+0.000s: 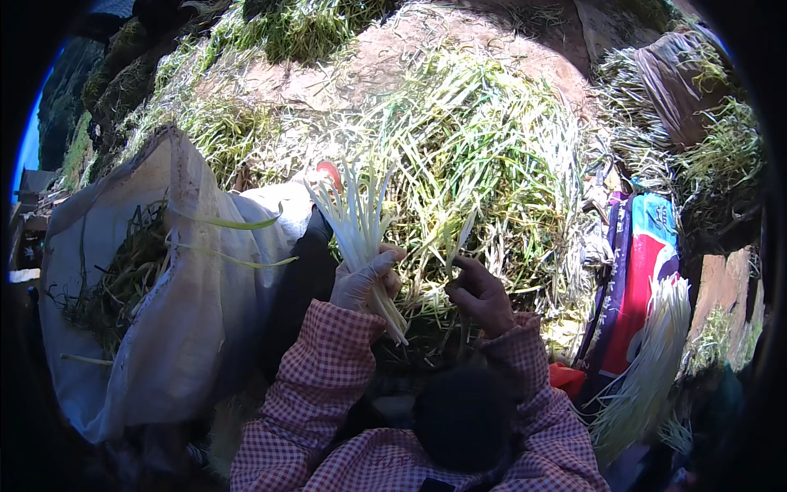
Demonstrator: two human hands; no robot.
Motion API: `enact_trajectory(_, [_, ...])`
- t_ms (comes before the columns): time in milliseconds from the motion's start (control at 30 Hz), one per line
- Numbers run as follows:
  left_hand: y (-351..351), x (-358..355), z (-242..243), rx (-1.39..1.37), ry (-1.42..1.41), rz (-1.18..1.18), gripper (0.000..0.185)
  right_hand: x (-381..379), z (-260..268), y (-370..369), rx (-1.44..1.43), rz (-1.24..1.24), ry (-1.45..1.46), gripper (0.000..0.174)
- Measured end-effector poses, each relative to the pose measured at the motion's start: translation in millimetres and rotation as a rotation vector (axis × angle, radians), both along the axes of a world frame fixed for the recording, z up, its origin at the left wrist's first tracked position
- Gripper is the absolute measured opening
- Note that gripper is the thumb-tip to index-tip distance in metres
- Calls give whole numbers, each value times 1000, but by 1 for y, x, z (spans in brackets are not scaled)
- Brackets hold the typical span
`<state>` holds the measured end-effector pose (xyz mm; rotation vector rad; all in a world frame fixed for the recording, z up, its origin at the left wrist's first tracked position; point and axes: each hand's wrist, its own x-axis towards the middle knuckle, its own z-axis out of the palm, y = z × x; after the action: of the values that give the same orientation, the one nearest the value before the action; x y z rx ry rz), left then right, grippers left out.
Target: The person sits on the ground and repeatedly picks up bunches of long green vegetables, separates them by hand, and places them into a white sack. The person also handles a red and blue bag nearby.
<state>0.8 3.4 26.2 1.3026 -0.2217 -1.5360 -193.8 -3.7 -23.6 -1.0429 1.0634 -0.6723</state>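
A bundle of pale, thin vegetable stalks (355, 237) is in my left hand (364, 284), which is closed around it. The white ends fan out above the fist and the rest comes out below it. My right hand (482, 295), to the right, has its thumb and forefinger together on a single pale stalk (465, 237). Beyond both hands spreads a large heap of green and yellow leafy stalks (479, 141). A larger bunch of cleaned-looking white stalks (652, 363) lies at the right on a red, blue and purple printed sack (633, 289).
A white woven sack (184, 344) with withered leaves inside stands open at my left. More green leaves (301, 27) lie at the far side. At the far right are stacked pale stalks (633, 104) beside a brownish cloth (673, 86), with wooden boards (716, 295) nearer.
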Motion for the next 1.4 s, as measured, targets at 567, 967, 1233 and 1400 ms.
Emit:
enact_trajectory(567, [-3, -20, -37, 239, -111, -87, 24, 21, -24, 7, -741, 185, 38, 14])
enact_trajectory(967, [-1, -23, -46, 195, -322, 27, 22, 21, -21, -10, 209, -441, -363, 10])
enact_trajectory(1233, [12, -5, -72, 219, -429, -18, 19, -83, 27, -44, -201, -833, -682, 7])
enact_trajectory(1400, [-6, 8, -53, 115, -442, 64, 21, -82, 34, -48, -87, -492, -191, 11])
